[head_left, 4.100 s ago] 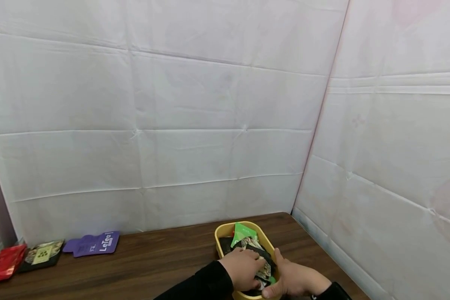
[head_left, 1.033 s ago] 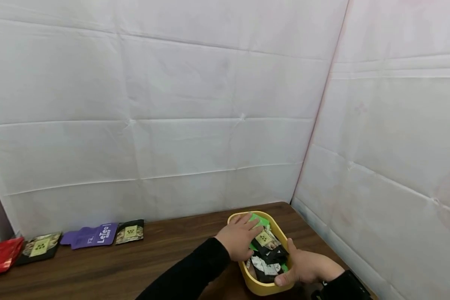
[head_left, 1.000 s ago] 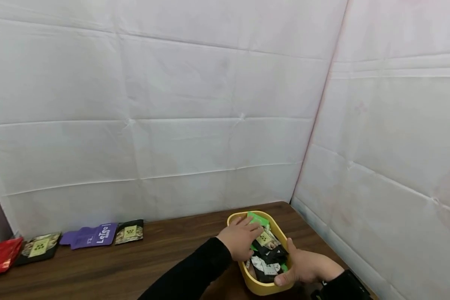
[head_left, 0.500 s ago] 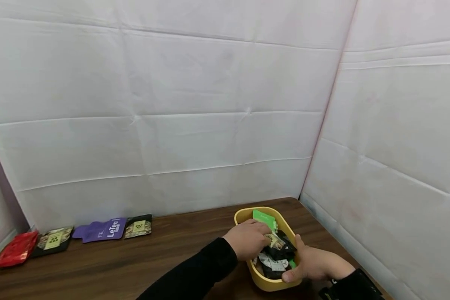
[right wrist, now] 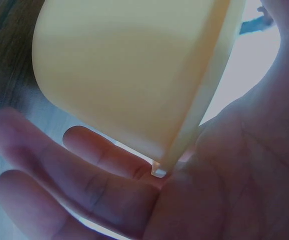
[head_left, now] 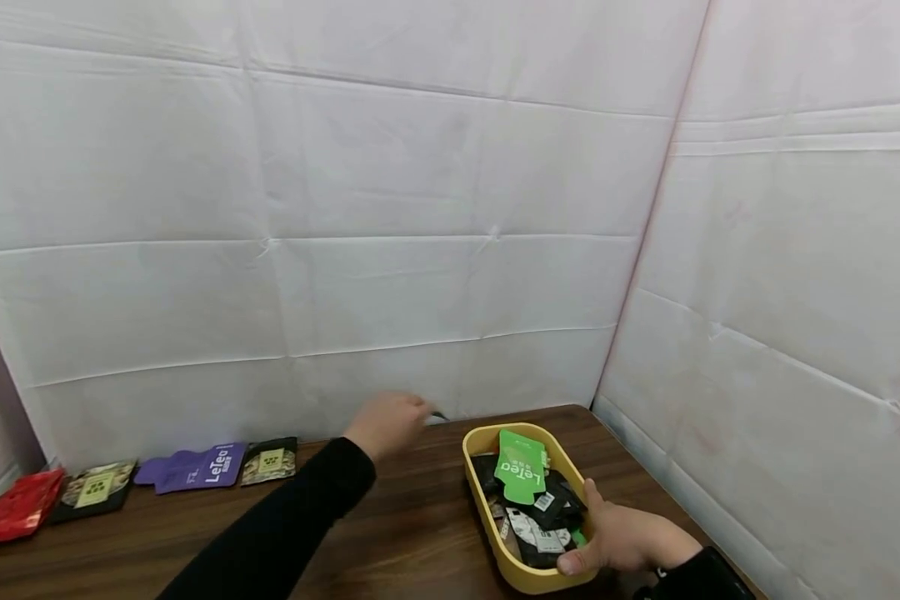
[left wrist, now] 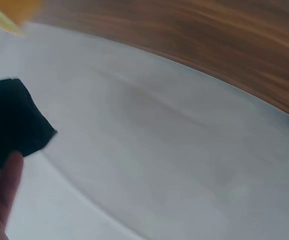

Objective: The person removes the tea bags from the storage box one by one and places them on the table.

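Note:
My left hand (head_left: 390, 423) is raised over the back of the table, left of the yellow plastic basket (head_left: 528, 581). It pinches a dark packet (left wrist: 15, 117), which the left wrist view shows beyond the fingers; in the head view only a sliver of it peeks past the fingertips. My right hand (head_left: 630, 537) grips the basket's right side, thumb over the rim and fingers along the outer wall (right wrist: 119, 75). Inside the basket lie a green LeTea packet (head_left: 521, 467) on top and several black packets (head_left: 557, 500).
Along the table's back edge at left lie a red packet (head_left: 21, 505), a black packet with a yellow-green label (head_left: 96, 492), a purple LeTea packet (head_left: 195, 468) and another black labelled packet (head_left: 270, 461). White sheeting (head_left: 382, 292) hangs behind and to the right.
My left hand has come out of the basket and moved left with a dark packet; the green LeTea packet now shows fully. The right hand stays on the basket.

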`<state>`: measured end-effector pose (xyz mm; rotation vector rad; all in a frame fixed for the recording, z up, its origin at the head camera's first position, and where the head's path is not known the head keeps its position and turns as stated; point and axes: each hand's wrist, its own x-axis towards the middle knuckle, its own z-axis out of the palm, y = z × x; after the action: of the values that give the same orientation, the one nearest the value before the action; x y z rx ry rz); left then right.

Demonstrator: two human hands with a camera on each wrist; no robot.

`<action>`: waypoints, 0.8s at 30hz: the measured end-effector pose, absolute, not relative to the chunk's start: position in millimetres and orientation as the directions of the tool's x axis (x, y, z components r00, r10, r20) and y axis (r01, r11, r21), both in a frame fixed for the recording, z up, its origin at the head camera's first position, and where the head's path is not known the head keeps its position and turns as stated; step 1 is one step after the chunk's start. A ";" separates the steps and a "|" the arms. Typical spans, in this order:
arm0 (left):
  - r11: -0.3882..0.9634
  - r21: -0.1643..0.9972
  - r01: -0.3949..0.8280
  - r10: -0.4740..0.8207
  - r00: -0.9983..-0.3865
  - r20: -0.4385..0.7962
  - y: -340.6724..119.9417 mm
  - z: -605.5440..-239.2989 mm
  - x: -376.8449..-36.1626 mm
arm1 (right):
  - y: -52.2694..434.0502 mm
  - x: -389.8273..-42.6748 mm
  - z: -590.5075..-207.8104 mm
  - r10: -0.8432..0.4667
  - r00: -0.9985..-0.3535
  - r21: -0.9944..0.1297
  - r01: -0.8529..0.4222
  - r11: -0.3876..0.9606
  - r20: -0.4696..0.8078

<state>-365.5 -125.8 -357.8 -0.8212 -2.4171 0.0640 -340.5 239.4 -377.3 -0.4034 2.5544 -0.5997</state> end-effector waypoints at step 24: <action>0.996 0.032 0.087 0.077 -0.970 0.232 -200.3 -425.7 -360.4 | 242.3 -339.4 -381.8 -0.366 -0.854 -0.466 -0.170 0.868 -0.370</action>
<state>-360.4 -200.3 -425.7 -0.1208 -2.9059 -0.0612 -339.4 242.3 -381.8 -0.3932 2.5833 -0.5872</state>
